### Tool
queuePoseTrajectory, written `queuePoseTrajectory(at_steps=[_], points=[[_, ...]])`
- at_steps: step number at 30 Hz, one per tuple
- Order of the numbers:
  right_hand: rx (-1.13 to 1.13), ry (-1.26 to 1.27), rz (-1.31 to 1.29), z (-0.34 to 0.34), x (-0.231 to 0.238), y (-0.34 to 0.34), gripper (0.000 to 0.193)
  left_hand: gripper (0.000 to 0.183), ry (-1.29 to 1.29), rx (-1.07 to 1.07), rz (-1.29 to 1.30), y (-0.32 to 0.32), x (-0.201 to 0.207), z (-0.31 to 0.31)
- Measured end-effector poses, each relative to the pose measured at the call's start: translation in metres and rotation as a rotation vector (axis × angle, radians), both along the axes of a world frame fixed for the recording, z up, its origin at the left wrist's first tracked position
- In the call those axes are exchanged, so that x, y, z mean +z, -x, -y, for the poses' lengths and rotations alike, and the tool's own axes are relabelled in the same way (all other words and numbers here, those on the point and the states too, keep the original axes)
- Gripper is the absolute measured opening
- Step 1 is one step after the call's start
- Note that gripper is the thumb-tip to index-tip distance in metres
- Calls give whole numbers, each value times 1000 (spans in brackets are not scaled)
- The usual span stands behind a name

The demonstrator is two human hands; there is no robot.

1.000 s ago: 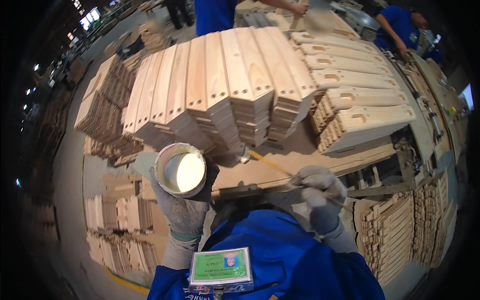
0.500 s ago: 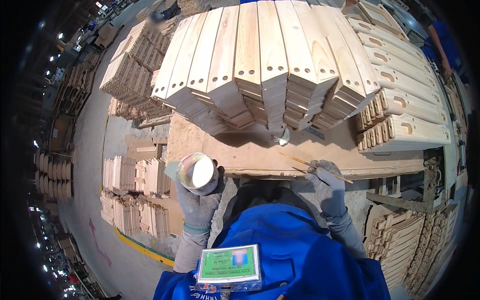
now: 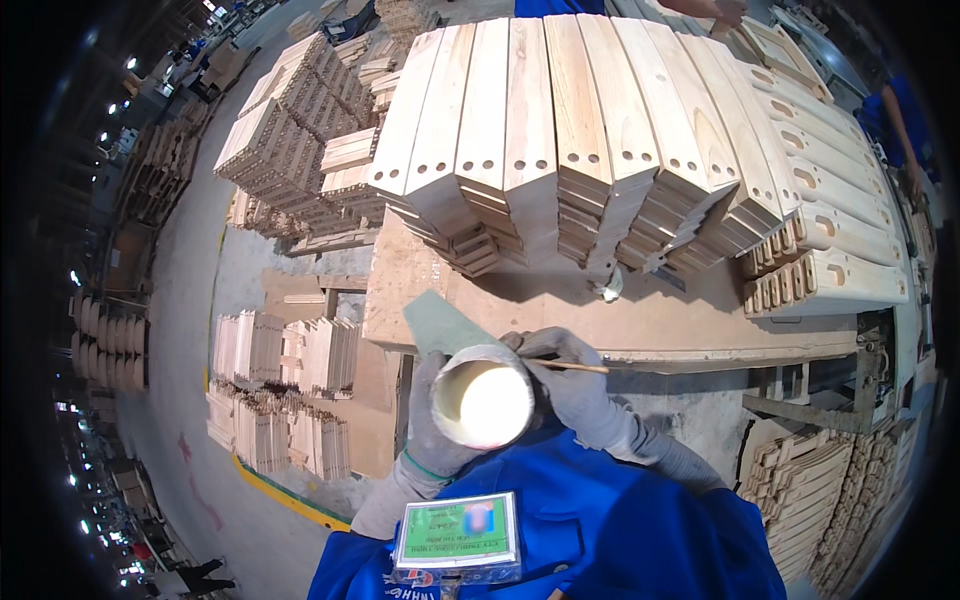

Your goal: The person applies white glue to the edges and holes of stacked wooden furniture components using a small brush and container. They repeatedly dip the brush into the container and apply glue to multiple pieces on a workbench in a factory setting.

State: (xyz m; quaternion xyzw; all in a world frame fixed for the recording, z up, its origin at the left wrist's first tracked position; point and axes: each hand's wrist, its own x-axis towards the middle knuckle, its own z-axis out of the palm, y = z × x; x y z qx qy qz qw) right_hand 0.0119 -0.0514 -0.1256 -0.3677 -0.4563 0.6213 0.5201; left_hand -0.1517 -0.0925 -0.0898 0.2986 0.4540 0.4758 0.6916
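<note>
My gloved left hand [image 3: 430, 425] is closed round a round tub [image 3: 438, 405] with white, brightly lit contents, held close in front of my body. A flat grey-green piece [image 3: 445, 325] sticks out beyond the tub toward the table; whether my left hand grips it too is hidden. My gloved right hand [image 3: 578, 385] is closed on a thin wooden stick [image 3: 585, 368], its fingers up against the tub's right side. The stick's other end is hidden by the hand. On the table, stacked wooden boards [image 3: 530, 110] with paired holes at their near ends stand ahead of my hands.
The brown tabletop [image 3: 660, 320] has a crumpled white scrap [image 3: 608, 288] by the boards. Slotted wooden pieces [image 3: 830, 270] are piled at its right. More wood stacks [image 3: 290, 120] stand on the floor at left and lower right. Another person's hand [image 3: 715, 10] shows beyond the boards.
The tub has moved right and closer to my body. My right hand has come left, with the stick, from the table's edge to the tub. The view has shifted slightly.
</note>
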Motion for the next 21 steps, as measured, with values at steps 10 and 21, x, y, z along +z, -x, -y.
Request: queuePoseTrajectory(at_steps=[10, 21], points=[[-310, 11, 1476, -73, -117, -101, 45, 58, -150, 322, 46, 9, 5, -7], [-279, 374, 84, -58, -95, -86, 19, 61, -349, 350, -343, 56, -1, -25]])
